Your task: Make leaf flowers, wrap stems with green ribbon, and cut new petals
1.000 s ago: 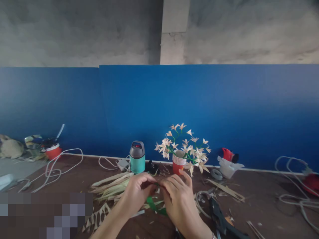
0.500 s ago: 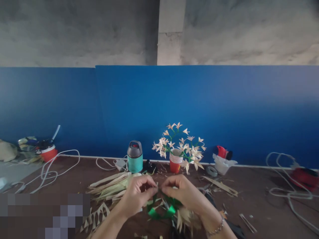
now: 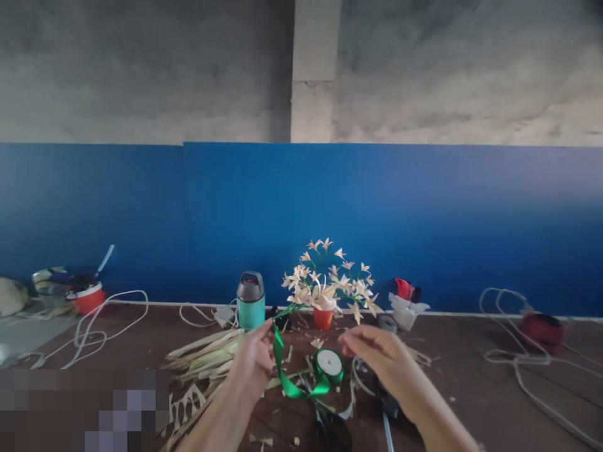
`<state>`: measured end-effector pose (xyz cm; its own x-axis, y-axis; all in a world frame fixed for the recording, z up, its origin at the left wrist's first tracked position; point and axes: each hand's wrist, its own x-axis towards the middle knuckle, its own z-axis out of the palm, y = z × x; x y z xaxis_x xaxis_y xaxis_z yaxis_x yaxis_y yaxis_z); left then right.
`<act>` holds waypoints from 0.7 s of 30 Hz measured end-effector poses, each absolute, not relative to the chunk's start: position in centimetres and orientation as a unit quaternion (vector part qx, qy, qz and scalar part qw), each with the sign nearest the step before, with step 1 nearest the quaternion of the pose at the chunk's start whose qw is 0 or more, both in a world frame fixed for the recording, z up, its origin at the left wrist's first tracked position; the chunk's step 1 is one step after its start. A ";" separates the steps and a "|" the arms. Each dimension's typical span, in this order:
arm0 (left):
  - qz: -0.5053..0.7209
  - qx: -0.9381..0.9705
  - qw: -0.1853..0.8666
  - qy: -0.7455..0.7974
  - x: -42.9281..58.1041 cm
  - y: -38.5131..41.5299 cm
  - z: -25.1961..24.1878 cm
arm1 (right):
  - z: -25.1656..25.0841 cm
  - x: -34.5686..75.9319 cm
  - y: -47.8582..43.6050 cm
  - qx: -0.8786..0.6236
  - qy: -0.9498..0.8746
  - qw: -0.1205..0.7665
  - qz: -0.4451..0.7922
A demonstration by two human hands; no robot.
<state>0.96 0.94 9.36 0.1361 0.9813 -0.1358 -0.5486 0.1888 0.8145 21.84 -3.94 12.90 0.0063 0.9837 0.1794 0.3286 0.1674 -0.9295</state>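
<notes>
My left hand (image 3: 254, 355) is closed in a pinch on a green-wrapped flower stem (image 3: 293, 309), which slants up to the right toward a pale flower (image 3: 324, 292) in front of the cup. A shiny green ribbon (image 3: 288, 383) hangs from those fingers in a loop and runs to its spool (image 3: 328, 364) on the table. My right hand (image 3: 379, 348) is held right of the spool, its fingertips drawn together. Whatever they may hold is too small to make out. Scissors (image 3: 332, 427) with dark handles lie below the spool.
Behind stand a red cup (image 3: 323, 319) with many pale flowers and a teal bottle (image 3: 251, 311). Dried husk strips (image 3: 207, 351) lie at left. White cables (image 3: 513, 358) sprawl at right, near a white container (image 3: 406, 311). A blue panel (image 3: 282, 213) closes off the back.
My hands have moved apart, the right one going right. The left now holds the stem and ribbon out to the left. The ribbon spool and scissors have come into clear view.
</notes>
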 end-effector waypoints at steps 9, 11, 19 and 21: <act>0.485 0.166 0.810 0.285 4.5 -3.8 8.1 | 7.0 16.1 -2.2 -0.441 -0.562 0.592 0.373; 0.472 0.162 0.817 0.289 4.6 -4.1 7.8 | 6.6 16.3 -2.4 -0.429 -0.583 0.594 0.350; 0.423 0.149 0.838 0.312 4.6 -4.5 7.7 | 7.7 17.1 -3.9 -0.424 -0.664 0.560 0.256; 0.414 0.166 0.838 0.314 4.4 -4.6 7.7 | 8.0 17.2 -3.9 -0.419 -0.686 0.554 0.217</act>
